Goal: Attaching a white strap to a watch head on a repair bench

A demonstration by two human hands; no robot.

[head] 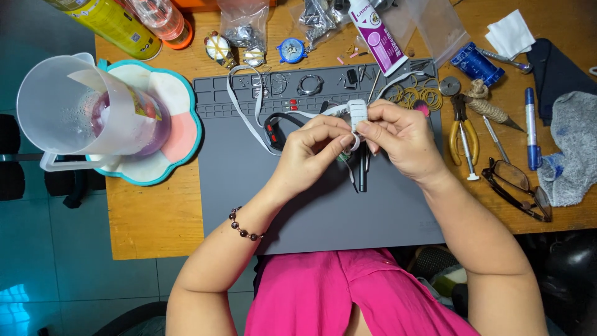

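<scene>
Both hands meet over the middle of a grey work mat (249, 186). My left hand (311, 152) and my right hand (401, 137) pinch a small white rectangular watch-like piece (357, 113) with a long white strap (245, 112) that loops away over the mat to the left. A beaded bracelet (244, 228) is on my left wrist. Under the hands lie dark slim tools (362, 173) and a black strap with a red mark (273, 129), partly hidden.
A clear plastic jug (81, 106) stands on a flower-shaped coaster (180, 134) at left. Pliers (463, 134), a blue pen (532, 127), glasses (516, 190), grey cloth (575, 149), rubber bands (420, 96), a tube (376, 34), plastic bags and small watch parts lie around the mat on the wooden table (155, 218).
</scene>
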